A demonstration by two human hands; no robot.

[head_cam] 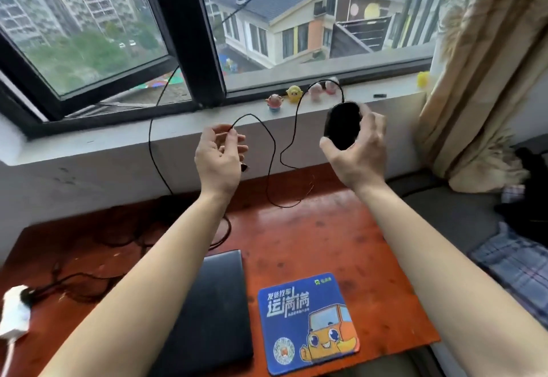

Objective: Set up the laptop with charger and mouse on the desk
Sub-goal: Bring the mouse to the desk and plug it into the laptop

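Note:
My right hand [357,151] holds a black wired mouse [342,124] up in the air above the back of the desk. Its thin black cable [271,169] hangs in loops between my hands. My left hand [219,154] pinches that cable near its plug end, and the plug [245,167] dangles just below the fingers. A closed dark laptop [219,302] lies flat on the red-brown desk [311,228], partly under my left forearm. A blue mouse pad [308,324] with an orange cartoon truck lies to the right of the laptop.
A white power strip [14,311] with a black plug sits at the desk's left edge, and black charger cables [118,237] trail across the back left. Small toy figures [293,93] stand on the windowsill. A curtain [480,80] and a bed with checked fabric [513,264] lie to the right.

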